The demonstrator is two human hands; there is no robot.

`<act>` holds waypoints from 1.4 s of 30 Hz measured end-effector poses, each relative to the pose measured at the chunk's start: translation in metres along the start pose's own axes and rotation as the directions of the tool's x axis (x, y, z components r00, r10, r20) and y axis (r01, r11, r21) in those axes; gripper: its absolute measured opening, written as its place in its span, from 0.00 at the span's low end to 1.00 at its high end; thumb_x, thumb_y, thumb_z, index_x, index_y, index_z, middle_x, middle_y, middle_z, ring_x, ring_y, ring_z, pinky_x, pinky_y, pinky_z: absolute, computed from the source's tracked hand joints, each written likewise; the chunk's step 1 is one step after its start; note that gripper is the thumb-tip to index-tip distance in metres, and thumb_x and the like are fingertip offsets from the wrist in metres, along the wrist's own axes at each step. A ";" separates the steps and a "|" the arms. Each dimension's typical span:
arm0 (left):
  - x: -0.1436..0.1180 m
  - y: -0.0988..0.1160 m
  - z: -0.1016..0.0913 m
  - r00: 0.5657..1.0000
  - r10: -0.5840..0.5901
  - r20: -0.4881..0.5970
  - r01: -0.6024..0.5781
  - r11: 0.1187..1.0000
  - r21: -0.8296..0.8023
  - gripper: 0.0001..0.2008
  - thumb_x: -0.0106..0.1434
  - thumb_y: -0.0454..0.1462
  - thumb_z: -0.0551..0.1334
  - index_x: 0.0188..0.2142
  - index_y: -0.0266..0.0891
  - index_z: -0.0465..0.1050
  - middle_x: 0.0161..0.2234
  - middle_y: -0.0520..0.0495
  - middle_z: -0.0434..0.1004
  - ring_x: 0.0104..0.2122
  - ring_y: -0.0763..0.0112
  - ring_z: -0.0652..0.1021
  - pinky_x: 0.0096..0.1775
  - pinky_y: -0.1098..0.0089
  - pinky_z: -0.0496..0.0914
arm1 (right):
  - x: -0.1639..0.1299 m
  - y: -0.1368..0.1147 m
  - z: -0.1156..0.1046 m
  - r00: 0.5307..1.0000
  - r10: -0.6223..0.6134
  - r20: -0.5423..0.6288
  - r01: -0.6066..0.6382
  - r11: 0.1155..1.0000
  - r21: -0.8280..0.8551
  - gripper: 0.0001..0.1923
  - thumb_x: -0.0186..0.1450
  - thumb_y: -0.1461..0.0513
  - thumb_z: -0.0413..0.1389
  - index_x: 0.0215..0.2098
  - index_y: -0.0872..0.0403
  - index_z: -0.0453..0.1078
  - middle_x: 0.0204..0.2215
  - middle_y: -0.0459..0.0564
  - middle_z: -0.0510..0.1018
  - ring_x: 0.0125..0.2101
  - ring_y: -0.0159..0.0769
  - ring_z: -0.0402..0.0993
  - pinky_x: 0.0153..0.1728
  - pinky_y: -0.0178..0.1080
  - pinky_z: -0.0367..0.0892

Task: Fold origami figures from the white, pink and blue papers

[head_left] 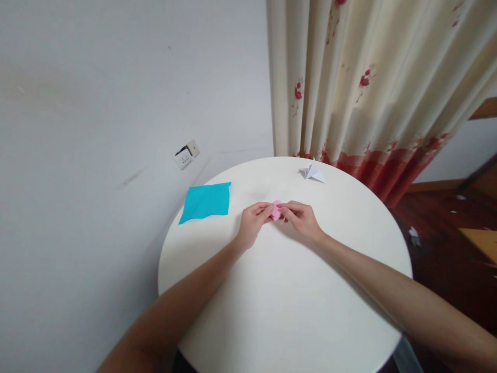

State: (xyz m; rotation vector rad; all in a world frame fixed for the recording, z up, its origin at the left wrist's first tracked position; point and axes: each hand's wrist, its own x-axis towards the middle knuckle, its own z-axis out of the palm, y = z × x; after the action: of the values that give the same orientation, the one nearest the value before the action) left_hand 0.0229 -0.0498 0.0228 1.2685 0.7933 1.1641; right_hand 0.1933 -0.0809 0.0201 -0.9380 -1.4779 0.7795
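A small folded piece of pink paper (276, 211) is held between both hands, a little above the middle of the round white table (279, 290). My left hand (253, 221) pinches its left side, thumb on top and fingers partly behind. On the other side, my right hand (302, 217) is closed on the paper's right edge with thumb and forefinger. The fingers cover much of the paper, so its full folded shape is hidden.
A turquoise sheet (207, 201) lies at the table's left edge. Near the far edge stands a white folded paper crane (312, 172). A wall with a socket (184, 157) borders the left, and a flowered curtain (349, 103) hangs behind.
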 end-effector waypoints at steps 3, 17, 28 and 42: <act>-0.001 0.001 0.001 1.000 -0.007 -0.027 0.007 1.000 0.024 0.21 0.50 0.40 0.74 0.42 0.35 0.76 0.36 0.44 0.81 0.34 0.68 0.80 0.42 0.65 0.74 | 0.001 0.006 0.002 1.000 0.021 -0.020 -0.021 1.000 -0.008 0.13 0.63 0.56 0.58 0.38 0.55 0.79 0.29 0.51 0.78 0.27 0.34 0.73 0.28 0.36 0.68; 0.001 -0.006 -0.002 0.996 0.001 0.089 -0.019 0.978 0.209 0.17 0.53 0.46 0.71 0.33 0.33 0.80 0.31 0.44 0.81 0.30 0.68 0.78 0.35 0.70 0.70 | 0.002 0.007 0.003 0.992 0.126 -0.028 -0.126 0.992 0.011 0.14 0.61 0.53 0.60 0.30 0.56 0.77 0.25 0.50 0.79 0.25 0.35 0.71 0.28 0.36 0.65; -0.002 -0.006 0.003 0.981 -0.110 0.160 0.080 0.980 0.183 0.21 0.50 0.49 0.73 0.34 0.33 0.80 0.31 0.43 0.81 0.31 0.68 0.79 0.36 0.68 0.72 | 0.006 0.004 0.000 0.985 0.135 -0.105 -0.117 0.980 0.161 0.13 0.57 0.53 0.63 0.24 0.55 0.75 0.23 0.47 0.75 0.25 0.32 0.67 0.28 0.36 0.61; -0.002 -0.007 0.002 0.979 -0.140 0.150 0.108 0.973 0.206 0.22 0.54 0.52 0.69 0.34 0.33 0.79 0.29 0.41 0.81 0.29 0.68 0.79 0.34 0.69 0.72 | 0.008 0.005 -0.003 0.949 0.304 -0.081 -0.275 0.926 0.257 0.21 0.51 0.47 0.66 0.22 0.55 0.70 0.16 0.42 0.66 0.19 0.27 0.56 0.21 0.34 0.53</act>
State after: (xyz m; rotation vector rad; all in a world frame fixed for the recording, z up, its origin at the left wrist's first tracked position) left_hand 0.0252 -0.0519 0.0162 1.4364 0.8680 0.8845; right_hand 0.1966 -0.0718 0.0193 -1.0085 -1.1213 1.0757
